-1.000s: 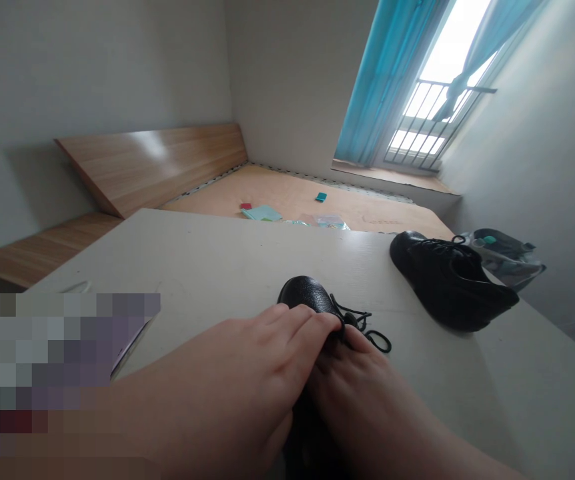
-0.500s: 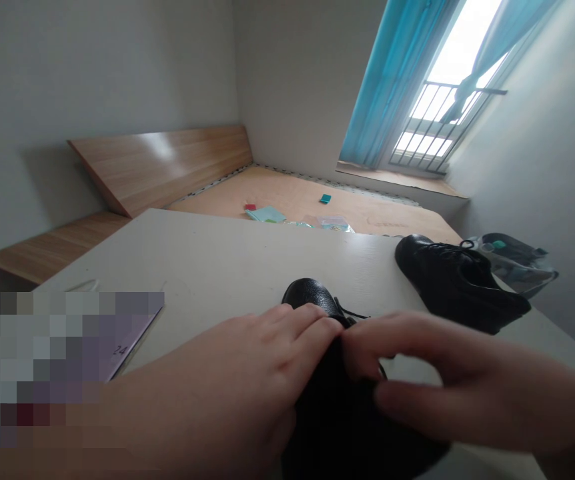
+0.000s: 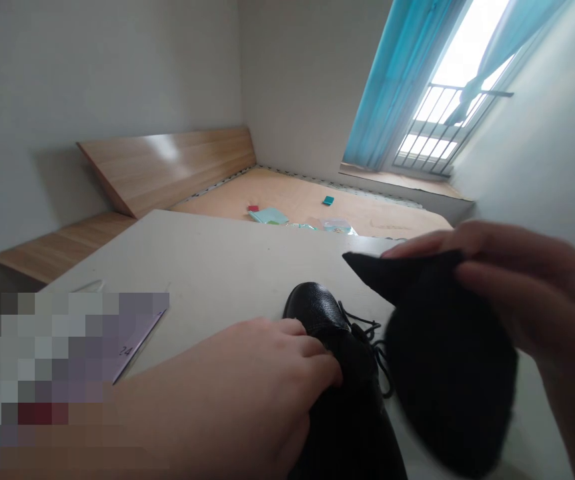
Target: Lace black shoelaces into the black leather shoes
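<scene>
The left hand (image 3: 222, 393) is gripping a black leather lace-up shoe (image 3: 317, 310) over the near part of the tabletop (image 3: 217, 260), apparently steadying it, while the right hand (image 3: 522, 287) is pinching and raising a blurred black piece (image 3: 442, 360) — too smeared to name — toward the right. Both hands were meeting at the shoe earlier; now they are parting, and the laces (image 3: 362, 327) are hanging loose beside it

Small bedroom, home or dormitory type: a white desk (image 3: 207, 267) lies under the left hand (image 3: 217, 393), a bare wooden bed frame (image 3: 317, 203) with headboard (image 3: 167, 167) lies beyond it, and a turquoise curtain (image 3: 392, 87) hangs by a barred window (image 3: 447, 127) ahead of the right hand (image 3: 522, 287).
</scene>
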`<state>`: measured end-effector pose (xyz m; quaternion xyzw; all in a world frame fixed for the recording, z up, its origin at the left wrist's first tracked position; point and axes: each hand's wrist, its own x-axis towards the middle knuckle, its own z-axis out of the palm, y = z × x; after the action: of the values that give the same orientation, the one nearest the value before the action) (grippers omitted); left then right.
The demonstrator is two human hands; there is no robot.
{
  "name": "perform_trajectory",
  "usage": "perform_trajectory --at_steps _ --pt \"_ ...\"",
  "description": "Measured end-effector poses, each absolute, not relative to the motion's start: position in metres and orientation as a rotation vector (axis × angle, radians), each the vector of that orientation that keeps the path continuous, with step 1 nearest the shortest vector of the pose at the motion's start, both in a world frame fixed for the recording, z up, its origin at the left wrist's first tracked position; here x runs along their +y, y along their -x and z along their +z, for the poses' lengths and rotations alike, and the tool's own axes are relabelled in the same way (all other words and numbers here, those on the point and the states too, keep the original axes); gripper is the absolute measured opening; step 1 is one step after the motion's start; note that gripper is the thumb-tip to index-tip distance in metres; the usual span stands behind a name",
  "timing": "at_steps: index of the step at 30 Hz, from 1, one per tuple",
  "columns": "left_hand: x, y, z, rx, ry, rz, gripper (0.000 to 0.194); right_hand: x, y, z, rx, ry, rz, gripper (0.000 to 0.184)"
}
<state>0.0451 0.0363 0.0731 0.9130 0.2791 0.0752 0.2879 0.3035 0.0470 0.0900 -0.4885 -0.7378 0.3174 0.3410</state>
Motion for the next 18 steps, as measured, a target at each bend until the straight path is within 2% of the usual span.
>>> perform_trajectory --at_steps 2,4,11,18 --pt "0.035 -0.046 0.073 0.743 -2.465 0.195 0.027 0.039 -0.281 0.09 -2.198 1.175 0.642 0.015" --pt "0.033 -0.046 0.071 0.776 -2.523 0.133 0.025 0.033 -0.266 0.086 -2.464 1.111 0.637 0.012" --pt "0.03 -0.047 0.074 0.821 -2.586 0.144 0.026 0.025 -0.269 0.08 -2.736 1.257 0.705 0.03" --pt "0.033 -0.044 0.078 0.909 -2.582 0.093 0.022 0.016 -0.257 0.079 -2.728 1.167 0.761 0.033"
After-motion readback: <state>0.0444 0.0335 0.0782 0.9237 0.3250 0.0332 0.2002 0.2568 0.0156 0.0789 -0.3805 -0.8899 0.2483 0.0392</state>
